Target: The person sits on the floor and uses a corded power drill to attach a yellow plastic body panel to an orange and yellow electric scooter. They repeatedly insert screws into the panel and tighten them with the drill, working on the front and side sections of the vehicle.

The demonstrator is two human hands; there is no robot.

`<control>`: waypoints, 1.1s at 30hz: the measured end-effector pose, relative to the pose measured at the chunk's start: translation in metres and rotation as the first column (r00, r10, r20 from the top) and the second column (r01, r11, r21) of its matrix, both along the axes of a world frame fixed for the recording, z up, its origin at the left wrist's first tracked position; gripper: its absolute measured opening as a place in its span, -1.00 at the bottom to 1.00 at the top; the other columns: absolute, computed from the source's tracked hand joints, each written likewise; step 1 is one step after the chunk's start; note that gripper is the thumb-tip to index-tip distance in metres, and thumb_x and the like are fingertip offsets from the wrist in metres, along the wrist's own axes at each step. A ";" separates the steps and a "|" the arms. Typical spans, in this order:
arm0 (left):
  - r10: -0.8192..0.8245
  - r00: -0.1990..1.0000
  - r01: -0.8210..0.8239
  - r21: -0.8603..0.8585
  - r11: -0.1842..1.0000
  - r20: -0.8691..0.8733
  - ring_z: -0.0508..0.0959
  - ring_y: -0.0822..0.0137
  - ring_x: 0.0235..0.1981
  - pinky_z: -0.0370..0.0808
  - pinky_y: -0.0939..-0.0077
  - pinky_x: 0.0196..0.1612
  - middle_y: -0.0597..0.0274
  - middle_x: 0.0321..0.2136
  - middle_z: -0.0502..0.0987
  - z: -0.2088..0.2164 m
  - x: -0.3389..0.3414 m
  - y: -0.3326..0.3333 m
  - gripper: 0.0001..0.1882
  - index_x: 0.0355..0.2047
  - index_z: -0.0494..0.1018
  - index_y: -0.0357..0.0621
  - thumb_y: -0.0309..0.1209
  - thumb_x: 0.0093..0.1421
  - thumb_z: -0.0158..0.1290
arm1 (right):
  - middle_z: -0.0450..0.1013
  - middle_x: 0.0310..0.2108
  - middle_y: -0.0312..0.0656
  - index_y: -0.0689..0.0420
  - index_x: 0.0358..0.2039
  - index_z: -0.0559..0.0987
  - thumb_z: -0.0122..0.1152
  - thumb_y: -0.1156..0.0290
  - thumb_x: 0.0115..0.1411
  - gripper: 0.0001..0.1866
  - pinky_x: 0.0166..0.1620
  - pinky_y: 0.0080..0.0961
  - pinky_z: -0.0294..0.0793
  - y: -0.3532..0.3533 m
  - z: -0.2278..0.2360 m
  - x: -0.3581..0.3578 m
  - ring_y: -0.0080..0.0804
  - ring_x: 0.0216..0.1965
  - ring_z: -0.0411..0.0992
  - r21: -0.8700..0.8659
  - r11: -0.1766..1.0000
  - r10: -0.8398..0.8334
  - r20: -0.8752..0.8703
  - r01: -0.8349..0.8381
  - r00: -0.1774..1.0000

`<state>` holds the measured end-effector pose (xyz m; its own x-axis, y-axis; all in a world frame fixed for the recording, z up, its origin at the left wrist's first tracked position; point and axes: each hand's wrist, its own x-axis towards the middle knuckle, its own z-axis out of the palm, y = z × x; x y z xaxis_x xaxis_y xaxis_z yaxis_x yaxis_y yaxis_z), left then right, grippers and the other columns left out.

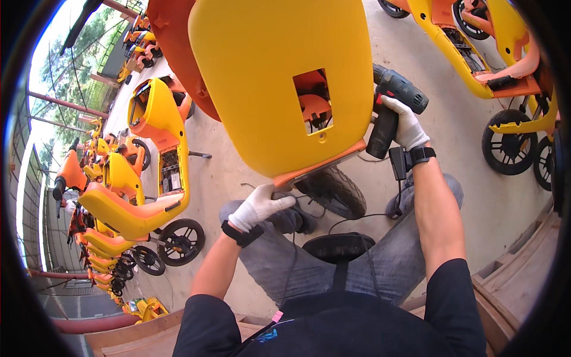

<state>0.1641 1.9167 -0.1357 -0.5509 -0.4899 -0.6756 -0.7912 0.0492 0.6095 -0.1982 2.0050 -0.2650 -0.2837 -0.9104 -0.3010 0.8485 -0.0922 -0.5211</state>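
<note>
Straight ahead stands a scooter's large yellow body panel (256,89), with a rectangular cutout through which orange and dark parts show. Orange trim (324,163) runs along its lower edge, and a black tyre (336,191) lies below. My left hand (259,209), in a white glove, is closed at the left end of that trim; its fingertips are partly hidden. On the panel's right side, my gloved right hand (405,124) is wrapped around the grip of a dark cordless drill (404,90). Whether the drill's tip touches the panel is hidden.
Rows of yellow and orange scooters (157,172) line the left. More scooters (458,65) stand at the right, with a wheel (510,143) near my right arm. A black pouch (339,247) and thin cables lie between my knees. Wooden boards (517,273) are behind me.
</note>
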 end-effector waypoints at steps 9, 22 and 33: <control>0.612 0.689 -0.317 0.599 0.736 -0.388 0.12 0.53 -0.46 0.13 0.60 -0.38 0.52 -0.47 0.14 -0.058 -0.022 0.034 -0.44 -0.04 0.35 -0.08 0.04 0.16 0.22 | 0.50 -0.28 -0.27 0.13 -0.03 0.52 0.26 0.33 0.19 -0.66 -0.24 -0.50 0.54 0.000 0.019 0.005 -0.51 -0.23 0.47 -0.005 1.000 -0.032 -0.117 0.031 0.993; 0.862 0.180 -0.298 0.809 0.506 -0.474 0.29 0.40 -0.37 0.25 0.47 -0.27 0.36 -0.26 0.41 -0.055 -0.003 0.033 -0.46 -0.04 0.40 -0.02 0.07 0.14 0.19 | 0.54 -0.14 -0.17 0.17 0.05 0.49 0.13 0.40 0.16 -0.58 -0.07 -0.34 0.54 0.016 0.067 0.040 -0.27 -0.15 0.54 -0.116 0.993 -0.012 -0.118 -0.001 0.993; 0.697 0.063 -0.446 0.605 0.660 -0.714 0.26 0.11 0.28 0.14 0.00 0.32 0.18 0.28 0.27 0.043 0.061 -0.015 -0.31 0.30 0.20 -0.02 0.15 0.34 -0.14 | 0.51 -0.24 -0.28 0.14 0.07 0.46 0.29 0.43 0.21 -0.58 -0.21 -0.52 0.54 0.030 0.178 0.142 -0.51 -0.24 0.51 -0.393 0.905 0.048 -0.291 -0.164 0.956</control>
